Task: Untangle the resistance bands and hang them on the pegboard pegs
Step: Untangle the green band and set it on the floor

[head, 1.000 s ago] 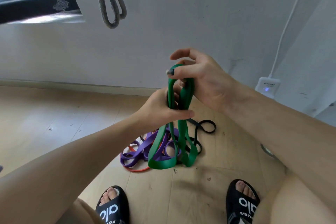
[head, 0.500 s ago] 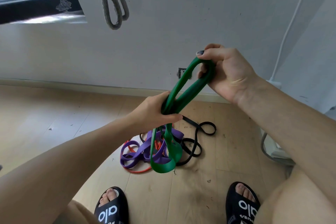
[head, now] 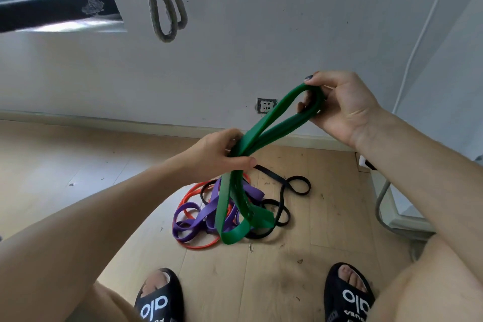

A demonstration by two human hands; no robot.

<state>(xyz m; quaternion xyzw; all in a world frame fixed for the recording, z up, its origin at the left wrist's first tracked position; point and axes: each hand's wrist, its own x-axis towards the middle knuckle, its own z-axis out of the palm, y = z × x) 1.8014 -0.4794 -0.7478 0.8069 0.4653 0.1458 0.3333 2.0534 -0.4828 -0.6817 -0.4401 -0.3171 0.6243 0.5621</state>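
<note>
Between the two hands stretches a wide, flat green rubber resistance band (head: 271,123), matte and smooth, doubled so that two strands run side by side. The right hand (head: 342,107) has its grip closed on the band's upper bend, thumb and fingers pinching the loop where it curves round, with a dark-painted nail showing on top. Down and to the left of that grip, the left hand (head: 219,151) closes round both strands, thumb laid across the front, bunching them together.

Below the left grip the green band hangs in long loose loops, twisting once so that its ribbed edge shows, and its lowest fold rests on the pale wooden plank floor (head: 78,165). Under and behind those hanging loops lies a tangle of other bands: a broad purple flat rubber band (head: 193,219) folded over itself several times, a thin orange rubber band (head: 198,245) curving round the purple one's outer edge, and a narrow black rubber band (head: 295,185) whose loops spread out to the right of the heap, beneath the right grip.

High above the left grip, a grey band (head: 167,8) hangs in two long loops against the white wall (head: 261,34). Nearest the camera, below both grips, stand two feet in black open-toed slides (head: 347,295) with white lettering.
</note>
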